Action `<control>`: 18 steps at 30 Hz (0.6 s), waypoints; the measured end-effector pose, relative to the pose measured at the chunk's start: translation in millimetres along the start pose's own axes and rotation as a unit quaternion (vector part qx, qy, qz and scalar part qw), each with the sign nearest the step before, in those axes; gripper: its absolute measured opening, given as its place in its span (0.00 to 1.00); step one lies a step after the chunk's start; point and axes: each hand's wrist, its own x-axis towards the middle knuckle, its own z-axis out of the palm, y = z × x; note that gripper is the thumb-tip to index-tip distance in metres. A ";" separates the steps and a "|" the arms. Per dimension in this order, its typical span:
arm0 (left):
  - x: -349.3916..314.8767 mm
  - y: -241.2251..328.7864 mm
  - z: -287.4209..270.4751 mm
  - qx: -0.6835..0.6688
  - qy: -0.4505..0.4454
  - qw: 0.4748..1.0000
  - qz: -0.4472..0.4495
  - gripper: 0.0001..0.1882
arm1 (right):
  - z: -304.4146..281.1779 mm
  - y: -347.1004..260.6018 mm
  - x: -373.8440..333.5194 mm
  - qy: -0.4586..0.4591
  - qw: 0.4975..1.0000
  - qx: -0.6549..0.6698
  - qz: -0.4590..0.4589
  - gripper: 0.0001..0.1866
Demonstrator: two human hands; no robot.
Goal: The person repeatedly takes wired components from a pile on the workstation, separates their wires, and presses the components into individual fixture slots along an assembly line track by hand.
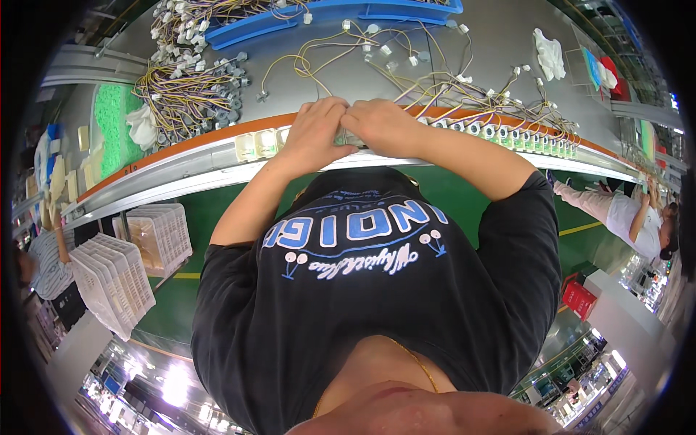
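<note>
My left hand (313,139) and my right hand (383,129) meet at the table's front edge, fingers curled in and nearly touching. Between them shows a bit of something small and pale; the fingers hide most of it. A thin yellow wire (317,78) runs from the tabletop down to the fingers. To the left of my left hand, small white housings with green inside (258,145) sit in the metal rail (210,161). A long row of similar housings with dark round parts (504,133) stretches right, beneath my right forearm, with wires leading off them.
Bundled wires with connectors (185,98) lie at the left, beside a green mat (114,119). A blue tray (326,16) of wires stands at the back. Crumpled white gloves (549,54) lie far right. White crates (112,279) stand below left; people work at both sides.
</note>
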 end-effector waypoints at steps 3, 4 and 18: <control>1.5 1.8 -1.4 -0.017 0.000 0.999 -0.027 0.24 | -2.8 1.5 1.7 -0.010 0.999 0.037 0.024 0.08; 2.1 3.4 -0.8 -0.013 0.003 1.000 -0.017 0.24 | -4.1 2.1 2.3 -0.027 0.997 0.057 0.041 0.06; 6.1 5.8 7.7 0.012 0.045 0.999 -0.026 0.10 | -48.4 144.5 -138.8 -0.056 0.838 -0.161 0.518 0.12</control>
